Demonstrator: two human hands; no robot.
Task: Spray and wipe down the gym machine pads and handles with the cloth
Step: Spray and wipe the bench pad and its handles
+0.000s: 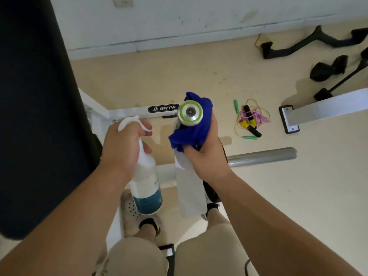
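My left hand (pixel 124 145) grips a white spray bottle (pixel 146 188) with a teal band near its base, the nozzle pointing right. My right hand (pixel 207 156) holds a blue cloth (pixel 194 132) wrapped around an upright machine handle. The handle's round silver end cap (pixel 190 112) with a green ring shows above the cloth. A white post (pixel 189 188) runs down below the handle. A large black pad (pixel 41 108) fills the left side, beside my left arm.
A white frame bar marked BRTW (pixel 139 112) lies on the beige floor. A grey horizontal bar (pixel 262 156) sticks out to the right. Tangled skipping ropes (pixel 250 121), black cable attachments (pixel 298 43) and another white frame foot (pixel 318 110) lie further right. My feet stand below.
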